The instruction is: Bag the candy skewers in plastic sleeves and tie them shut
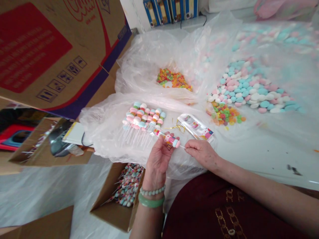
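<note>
Between my hands is a candy skewer [171,140] with pink and pale-blue pieces, partly in a clear printed wrapper. The fingers of my left hand [160,153] are closed around its candy part. My right hand [200,151] pinches the white stick at its right end. Just behind lie several candy skewers [144,116] in a row, their white sticks pointing toward me. A stack of printed clear bags [194,126] rests to their right, and gold twist ties [177,126] are scattered beside it.
Plastic sheeting [104,132] covers much of the table. Loose pastel candies [249,88] and ring candies [224,114] are piled at right, more ring candies [174,79] behind. A large carton [57,49] stands at left. An open box [104,202] below holds finished-looking skewers.
</note>
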`<state>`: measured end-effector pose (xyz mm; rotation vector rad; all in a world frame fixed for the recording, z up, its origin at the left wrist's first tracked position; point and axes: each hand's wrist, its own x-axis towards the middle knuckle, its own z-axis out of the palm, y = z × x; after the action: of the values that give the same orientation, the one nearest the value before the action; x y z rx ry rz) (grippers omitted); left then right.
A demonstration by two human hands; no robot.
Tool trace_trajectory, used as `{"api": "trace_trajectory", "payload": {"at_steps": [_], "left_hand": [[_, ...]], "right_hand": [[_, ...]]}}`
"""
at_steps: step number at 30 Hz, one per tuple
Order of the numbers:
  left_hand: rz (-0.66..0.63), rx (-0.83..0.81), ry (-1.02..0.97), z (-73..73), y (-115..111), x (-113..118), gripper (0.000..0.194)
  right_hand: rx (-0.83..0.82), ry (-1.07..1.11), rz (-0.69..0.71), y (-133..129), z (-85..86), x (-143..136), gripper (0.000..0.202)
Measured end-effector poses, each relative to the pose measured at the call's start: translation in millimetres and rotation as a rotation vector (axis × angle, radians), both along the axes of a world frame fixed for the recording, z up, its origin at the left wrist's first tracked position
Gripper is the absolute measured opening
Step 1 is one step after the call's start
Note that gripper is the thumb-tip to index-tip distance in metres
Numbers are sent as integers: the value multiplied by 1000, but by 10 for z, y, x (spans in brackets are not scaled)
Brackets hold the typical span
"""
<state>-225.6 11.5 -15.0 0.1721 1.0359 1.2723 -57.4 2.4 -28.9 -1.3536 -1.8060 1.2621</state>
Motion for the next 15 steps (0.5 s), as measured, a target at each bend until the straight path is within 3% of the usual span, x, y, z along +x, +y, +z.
{"api": "trace_trajectory", "payload": {"at_steps": [6, 15], "left_hand": [[82, -3, 59, -39, 77, -74, 11], [1, 98, 69, -93, -54, 123, 15]], "right_hand": [[-8, -26, -17, 16, 12, 39, 16], [360, -223, 45, 31, -91, -1, 16]]}}
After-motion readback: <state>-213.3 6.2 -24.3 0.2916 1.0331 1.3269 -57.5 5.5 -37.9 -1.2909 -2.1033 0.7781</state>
